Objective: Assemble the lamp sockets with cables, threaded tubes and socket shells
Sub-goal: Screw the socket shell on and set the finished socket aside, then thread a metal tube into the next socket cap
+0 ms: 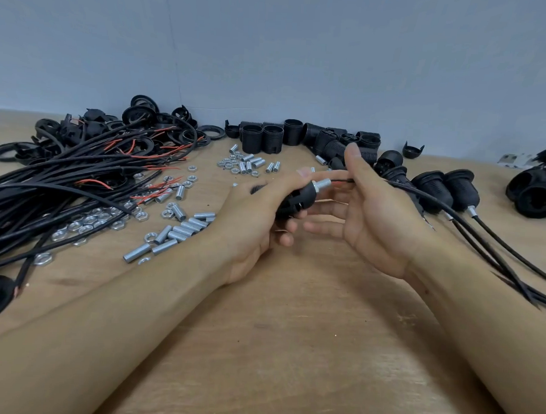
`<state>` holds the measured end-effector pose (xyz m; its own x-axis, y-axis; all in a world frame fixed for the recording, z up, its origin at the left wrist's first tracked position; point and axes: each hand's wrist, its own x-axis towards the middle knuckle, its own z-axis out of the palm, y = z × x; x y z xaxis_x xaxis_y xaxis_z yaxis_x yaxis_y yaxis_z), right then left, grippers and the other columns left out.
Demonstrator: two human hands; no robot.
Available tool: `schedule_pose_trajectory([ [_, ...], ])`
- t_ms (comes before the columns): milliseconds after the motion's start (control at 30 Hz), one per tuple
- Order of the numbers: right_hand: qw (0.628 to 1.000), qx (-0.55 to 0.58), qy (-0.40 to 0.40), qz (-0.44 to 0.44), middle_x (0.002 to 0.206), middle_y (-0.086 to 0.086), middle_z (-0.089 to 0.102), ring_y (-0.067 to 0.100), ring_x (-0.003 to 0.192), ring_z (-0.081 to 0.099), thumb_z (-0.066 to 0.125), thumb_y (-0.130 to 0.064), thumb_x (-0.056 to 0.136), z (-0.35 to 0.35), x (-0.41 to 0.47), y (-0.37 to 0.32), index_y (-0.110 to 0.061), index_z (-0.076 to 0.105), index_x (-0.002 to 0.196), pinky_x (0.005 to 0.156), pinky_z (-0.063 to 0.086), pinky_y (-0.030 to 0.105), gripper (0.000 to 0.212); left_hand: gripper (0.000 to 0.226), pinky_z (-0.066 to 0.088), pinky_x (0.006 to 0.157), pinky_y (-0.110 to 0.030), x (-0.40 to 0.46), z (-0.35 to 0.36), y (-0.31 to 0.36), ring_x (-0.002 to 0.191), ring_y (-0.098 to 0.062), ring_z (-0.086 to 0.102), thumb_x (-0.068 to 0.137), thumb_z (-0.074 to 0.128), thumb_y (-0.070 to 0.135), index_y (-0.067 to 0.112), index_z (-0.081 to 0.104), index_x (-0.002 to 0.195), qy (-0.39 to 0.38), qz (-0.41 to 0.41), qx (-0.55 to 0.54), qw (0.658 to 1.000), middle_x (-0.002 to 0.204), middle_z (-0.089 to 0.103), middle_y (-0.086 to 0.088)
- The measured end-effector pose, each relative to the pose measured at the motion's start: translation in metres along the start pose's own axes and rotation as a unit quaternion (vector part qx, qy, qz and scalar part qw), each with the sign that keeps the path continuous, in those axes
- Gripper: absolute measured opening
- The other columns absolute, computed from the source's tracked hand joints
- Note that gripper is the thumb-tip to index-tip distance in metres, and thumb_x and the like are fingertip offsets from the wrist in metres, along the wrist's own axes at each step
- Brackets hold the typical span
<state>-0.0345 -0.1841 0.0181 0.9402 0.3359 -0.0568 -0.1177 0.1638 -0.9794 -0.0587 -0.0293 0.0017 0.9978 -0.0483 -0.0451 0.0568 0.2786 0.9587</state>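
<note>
While gripping socket (292, 201): L hand (251, 234).

Left hand (258, 225): curling its fingers round the socket (294, 198), palm turned up.
Right hand (372, 218): pinching the cable (424, 195) between thumb and forefinger, other fingers lying straight.

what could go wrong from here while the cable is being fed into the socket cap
1. The left hand grips the socket cap while the right hand pinches the cable near the metal tube; a hard pull might drag the wires back out.
2. The cable trails among the finished sockets, so tugging may snag or shift them.
3. Loose nuts by the left forearm could get swept away.
</note>
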Motion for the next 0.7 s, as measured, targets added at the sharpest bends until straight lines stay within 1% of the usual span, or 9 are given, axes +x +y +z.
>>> schedule_pose_trajectory([
  [67,1.000,0.018,0.024,0.001,0.089,0.014,0.066,0.027,0.076,0.066,0.045,-0.052,0.097,-0.0021,0.0007,-0.0015,0.000,0.064,0.110,0.059,0.056,0.035,0.057,0.025,0.038,0.040,-0.021,0.0012,-0.0010,-0.0011,0.049,-0.012,0.049,0.084,0.074,0.040,0.015,0.072,0.084,0.004,0.012,0.009,1.000,0.071,0.062,-0.006],
  [133,0.999,0.033,0.041,-0.005,0.077,0.009,0.063,0.022,0.066,0.058,0.045,-0.041,0.101,-0.0046,0.0012,-0.0027,-0.001,0.064,0.102,0.053,0.051,0.030,0.044,0.026,0.040,0.041,-0.021,0.0019,-0.0025,-0.0011,0.052,-0.013,0.051,0.079,0.078,0.042,0.016,0.073,0.081,0.010,0.020,0.007,1.000,0.074,0.066,-0.006],
  [200,0.999,0.030,0.022,0.003,0.070,0.006,0.058,0.018,0.059,0.052,0.044,-0.034,0.102,-0.0058,0.0012,-0.0037,0.000,0.063,0.112,0.049,0.046,0.027,0.040,0.040,0.042,0.044,-0.022,0.0019,-0.0033,-0.0007,0.055,-0.013,0.054,0.069,0.082,0.042,0.011,0.074,0.092,0.012,0.023,0.000,1.000,0.080,0.068,-0.006],
  [267,1.000,0.015,-0.009,0.006,0.067,0.005,0.056,0.017,0.055,0.049,0.043,-0.035,0.103,-0.0055,0.0013,-0.0032,0.000,0.059,0.121,0.048,0.042,0.026,0.042,0.053,0.044,0.047,-0.023,0.0021,-0.0044,-0.0014,0.059,-0.013,0.056,0.063,0.089,0.040,0.009,0.073,0.102,0.026,0.027,0.013,0.999,0.084,0.069,-0.005],
  [367,1.000,-0.014,-0.015,-0.017,0.064,0.006,0.057,0.016,0.055,0.050,0.047,-0.040,0.100,-0.0050,0.0012,-0.0006,-0.005,0.064,0.108,0.050,0.043,0.026,0.039,0.050,0.042,0.049,-0.025,0.0028,-0.0057,-0.0033,0.060,-0.013,0.057,0.062,0.089,0.047,0.017,0.072,0.097,0.041,0.035,0.060,0.997,0.077,0.068,0.000],
  [433,0.999,-0.021,-0.006,-0.035,0.063,0.006,0.057,0.016,0.055,0.052,0.051,-0.036,0.099,-0.0050,0.0015,-0.0004,-0.005,0.065,0.099,0.050,0.046,0.026,0.033,0.058,0.039,0.050,-0.025,0.0020,-0.0053,-0.0030,0.058,-0.013,0.054,0.061,0.085,0.054,0.013,0.072,0.101,0.031,0.044,0.071,0.996,0.075,0.065,-0.001],
  [533,0.999,-0.018,-0.007,-0.037,0.061,0.004,0.056,0.017,0.054,0.052,0.051,-0.030,0.100,-0.0053,0.0013,-0.0012,-0.007,0.062,0.089,0.048,0.045,0.025,0.027,0.068,0.036,0.049,-0.025,0.0007,-0.0032,-0.0025,0.057,-0.014,0.050,0.066,0.081,0.051,0.002,0.066,0.111,0.014,0.048,0.070,0.996,0.077,0.062,-0.003],
  [600,1.000,0.000,-0.019,-0.017,0.059,0.003,0.052,0.017,0.051,0.051,0.049,-0.034,0.101,-0.0058,0.0011,-0.0019,-0.008,0.058,0.090,0.045,0.042,0.024,0.029,0.065,0.037,0.048,-0.025,-0.0002,-0.0020,-0.0019,0.057,-0.014,0.049,0.071,0.082,0.048,0.000,0.063,0.111,0.001,0.047,0.065,0.997,0.078,0.061,-0.004],
  [700,0.999,0.026,-0.042,0.018,0.058,0.003,0.049,0.018,0.048,0.048,0.043,-0.046,0.100,-0.0057,0.0004,-0.0054,-0.012,0.054,0.090,0.043,0.038,0.024,0.038,0.050,0.035,0.048,-0.025,0.0001,-0.0031,0.0000,0.057,-0.015,0.046,0.075,0.079,0.045,0.006,0.063,0.102,-0.015,0.050,0.056,0.997,0.078,0.060,-0.005],
])
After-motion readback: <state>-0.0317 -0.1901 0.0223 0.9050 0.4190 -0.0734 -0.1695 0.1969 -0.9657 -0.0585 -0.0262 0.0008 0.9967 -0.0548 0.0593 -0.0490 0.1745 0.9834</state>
